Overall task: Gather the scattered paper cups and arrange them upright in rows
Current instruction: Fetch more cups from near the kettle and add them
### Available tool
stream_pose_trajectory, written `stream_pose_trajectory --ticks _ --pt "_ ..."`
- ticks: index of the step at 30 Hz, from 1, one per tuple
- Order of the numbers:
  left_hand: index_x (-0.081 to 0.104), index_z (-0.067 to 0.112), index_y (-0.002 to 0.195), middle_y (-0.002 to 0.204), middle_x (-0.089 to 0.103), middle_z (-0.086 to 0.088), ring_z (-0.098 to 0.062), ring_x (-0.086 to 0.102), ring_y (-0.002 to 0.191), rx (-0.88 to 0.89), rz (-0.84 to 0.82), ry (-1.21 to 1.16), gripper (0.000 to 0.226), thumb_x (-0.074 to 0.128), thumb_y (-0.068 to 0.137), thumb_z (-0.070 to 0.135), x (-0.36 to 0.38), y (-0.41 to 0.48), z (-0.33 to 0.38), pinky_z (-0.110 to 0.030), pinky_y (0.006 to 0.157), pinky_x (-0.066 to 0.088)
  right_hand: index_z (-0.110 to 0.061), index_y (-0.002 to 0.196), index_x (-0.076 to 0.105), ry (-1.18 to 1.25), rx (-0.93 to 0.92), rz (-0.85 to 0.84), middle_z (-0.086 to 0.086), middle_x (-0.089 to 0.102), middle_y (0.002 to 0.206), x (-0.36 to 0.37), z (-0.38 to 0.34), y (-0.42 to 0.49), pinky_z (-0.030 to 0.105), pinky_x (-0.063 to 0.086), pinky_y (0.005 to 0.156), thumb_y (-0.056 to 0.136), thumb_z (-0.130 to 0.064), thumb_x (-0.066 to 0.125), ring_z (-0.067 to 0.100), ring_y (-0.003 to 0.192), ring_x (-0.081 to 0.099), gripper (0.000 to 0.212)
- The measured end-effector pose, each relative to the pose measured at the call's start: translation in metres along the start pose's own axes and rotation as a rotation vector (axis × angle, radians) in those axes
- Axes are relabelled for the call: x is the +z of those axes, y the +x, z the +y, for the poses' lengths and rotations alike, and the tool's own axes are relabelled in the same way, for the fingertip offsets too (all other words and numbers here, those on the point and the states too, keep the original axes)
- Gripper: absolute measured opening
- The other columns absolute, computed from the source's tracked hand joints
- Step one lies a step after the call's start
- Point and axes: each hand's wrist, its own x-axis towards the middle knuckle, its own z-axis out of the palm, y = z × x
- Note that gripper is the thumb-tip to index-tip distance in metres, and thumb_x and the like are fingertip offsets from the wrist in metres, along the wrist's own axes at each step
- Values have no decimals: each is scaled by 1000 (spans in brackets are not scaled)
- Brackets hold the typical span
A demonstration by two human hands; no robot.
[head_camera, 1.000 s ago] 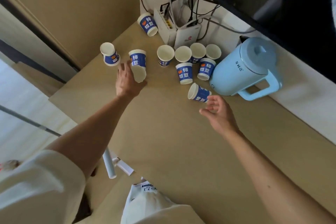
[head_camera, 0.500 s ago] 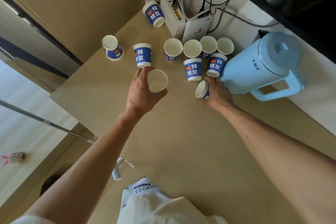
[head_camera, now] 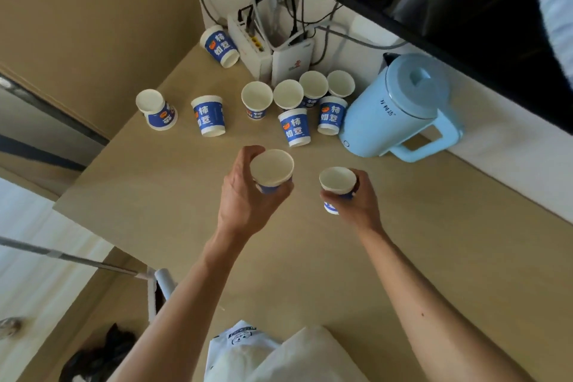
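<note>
While poised over the desk (head_camera: 310, 273), grips one paper cup (head_camera: 271, 169) mouth-up in curled left hand (head_camera: 245, 200), wraps right hand (head_camera: 361, 203) round a second cup (head_camera: 337, 181), near upright cups (head_camera: 288, 94) by the kettle (head_camera: 393, 108).

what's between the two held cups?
Only bare table between the cup in the left hand and the cup in the right hand, per head view.

Perhaps hotel room: kettle (head_camera: 393, 108), router (head_camera: 291, 60)
</note>
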Motion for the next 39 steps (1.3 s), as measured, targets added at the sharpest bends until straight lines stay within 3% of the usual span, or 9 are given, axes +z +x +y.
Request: stream_pose_trajectory --ticks 5,8,12,16,22,27,31,34,39 --pt "52 19 127 105 62 13 1 59 93 68 -150 -68 73 92 67 27 34 -22 31 -10 69 48 -24 113 60 268 75 200 -8 69 104 -58 33 -58 14 52 70 63 -11 89 8 91 68 59" --pt "51 22 126 106 63 15 1 61 92 104 -221 -82 75 93 65 25 56 -42 50 -6 68 46 -24 115 61 377 101 296 -7 70 106 -87 58 -94 18 53 69 62 -15 87 11 94 69 60" --pt "53 27 118 103 62 27 -1 63 92 137 -286 -81 69 94 63 26 87 -81 73 -14 69 50 -31 113 62 469 111 412 -15 70 104 -122 94 -134 15 54 68 69 -8 89 4 92 69 56" --pt "54 24 115 105 63 18 -7 64 93 174 -354 -95 67 95 61 22 123 -134 96 -28 74 56 -31 111 62 517 85 509 -12 71 104 -166 125 -166 16 54 69 67 -8 89 7 92 70 56" --pt "55 28 116 107 63 19 -11 65 92 265 -446 -100 68 94 62 20 180 -231 132 -37 75 58 -28 114 62 621 28 628 -8 71 109 -238 175 -218 20 54 75 56 -24 87 9 97 70 63" --pt "54 27 118 107 62 20 -15 66 94 353 -484 -89 69 94 62 19 229 -318 158 -33 74 57 -31 112 62 685 -19 722 -13 71 106 -302 225 -268 22 56 78 58 -19 88 7 97 69 61" --pt "53 32 120 106 60 31 1 63 92 359 -500 -112 70 93 64 20 266 -387 174 -30 73 56 -28 115 60 751 -46 776 -15 69 106 -349 270 -306 26 58 82 63 -9 88 9 98 70 62" --pt "49 35 122 107 55 39 9 61 91 356 -529 -127 75 93 64 21 291 -436 187 -26 69 53 -32 112 58 793 -46 850 -17 68 106 -380 301 -339 26 58 80 60 -13 88 9 97 70 63" --pt "50 37 116 108 57 34 5 62 91 391 -639 -145 72 93 63 16 336 -489 215 -25 71 51 -28 114 58 839 11 966 -15 67 109 -423 350 -381 32 57 86 59 -16 90 10 101 68 65"
